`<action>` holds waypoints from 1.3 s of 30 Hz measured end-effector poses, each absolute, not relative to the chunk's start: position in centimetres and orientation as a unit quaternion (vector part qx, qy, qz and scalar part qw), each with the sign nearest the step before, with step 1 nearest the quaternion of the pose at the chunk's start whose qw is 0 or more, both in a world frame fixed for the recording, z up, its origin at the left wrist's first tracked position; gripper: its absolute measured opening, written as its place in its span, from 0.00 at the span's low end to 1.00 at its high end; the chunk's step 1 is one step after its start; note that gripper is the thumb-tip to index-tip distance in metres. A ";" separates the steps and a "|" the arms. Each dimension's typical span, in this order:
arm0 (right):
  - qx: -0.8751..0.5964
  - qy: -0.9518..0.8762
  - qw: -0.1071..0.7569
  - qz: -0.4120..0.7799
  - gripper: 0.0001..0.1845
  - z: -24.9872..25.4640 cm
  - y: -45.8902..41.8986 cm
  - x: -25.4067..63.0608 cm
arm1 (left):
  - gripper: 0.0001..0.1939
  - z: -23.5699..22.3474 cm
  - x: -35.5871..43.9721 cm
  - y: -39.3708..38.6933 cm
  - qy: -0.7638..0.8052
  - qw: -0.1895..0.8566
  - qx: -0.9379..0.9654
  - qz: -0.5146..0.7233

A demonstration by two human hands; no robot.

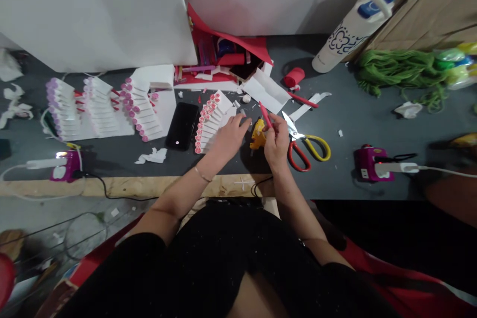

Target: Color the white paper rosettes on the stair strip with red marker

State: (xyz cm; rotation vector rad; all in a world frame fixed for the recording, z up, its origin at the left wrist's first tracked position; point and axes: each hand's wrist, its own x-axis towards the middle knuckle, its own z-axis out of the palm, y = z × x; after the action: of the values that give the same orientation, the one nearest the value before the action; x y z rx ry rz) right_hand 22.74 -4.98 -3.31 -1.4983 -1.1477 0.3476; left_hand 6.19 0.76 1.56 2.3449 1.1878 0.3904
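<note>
Scissors with red and yellow handles point(303, 148) lie open on the grey bench point(337, 179). Just left of them, right hand point(276, 140) pinches a thin pink stick point(266, 114) above a yellow plastic object point(258, 135). Further left of the scissors, left hand point(231, 135) rests flat against a stack of white paper strips with pink tips point(211, 121). A black phone point(182, 125) lies beyond those strips.

Matt tabletop point(328, 179); glossy phone point(182, 125); metal scissor blades point(290, 125), plastic handles point(328, 149).
</note>
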 end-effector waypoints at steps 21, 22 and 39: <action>-0.668 -0.490 0.545 0.127 0.15 -2.3 -5.7 23.5 | 0.14 0.7 10.0 4.8 0.502 0.242 0.818 0.140; -0.670 -0.491 0.541 0.127 0.16 -2.2 -5.7 23.5 | 0.13 0.9 9.9 4.9 0.497 0.249 0.817 0.156; -0.650 -0.549 0.495 0.176 0.15 0.2 -8.5 24.0 | 0.09 1.5 5.4 0.9 0.420 0.550 0.651 0.311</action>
State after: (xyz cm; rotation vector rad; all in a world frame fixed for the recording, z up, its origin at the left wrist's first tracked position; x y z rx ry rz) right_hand 24.03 -8.52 0.19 -1.5769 -1.3302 0.4276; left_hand 5.39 0.87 1.47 1.5420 0.9935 0.7359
